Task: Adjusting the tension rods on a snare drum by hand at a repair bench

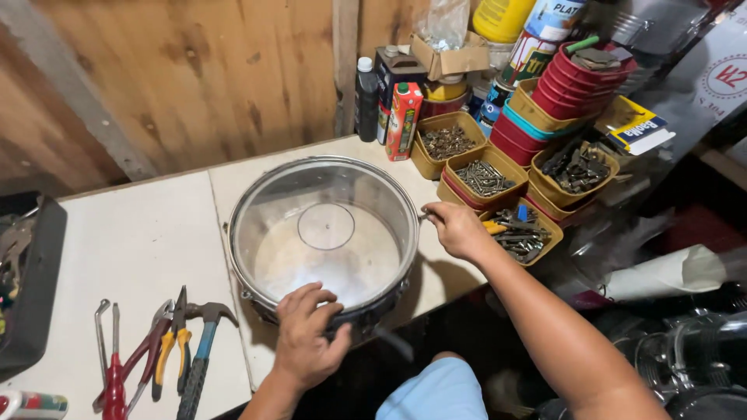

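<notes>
snare drum [325, 233] lying flat, head facing up, left hand [306, 334] spread on rim, right hand [455, 229] pinching its edge

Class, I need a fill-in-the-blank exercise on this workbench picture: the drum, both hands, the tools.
1. The left hand presses on the drum's clear ____.
2. The right hand grips the drum's ____.
3. The hammer lies to the ____ of the drum.
4. The yellow tubs hold ____.

Missing words: head; rim; left; screws

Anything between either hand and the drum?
No. The left hand lies on the drum at its near rim, and the right hand is at the right rim. The tools and screw tubs lie off to the sides.
</notes>
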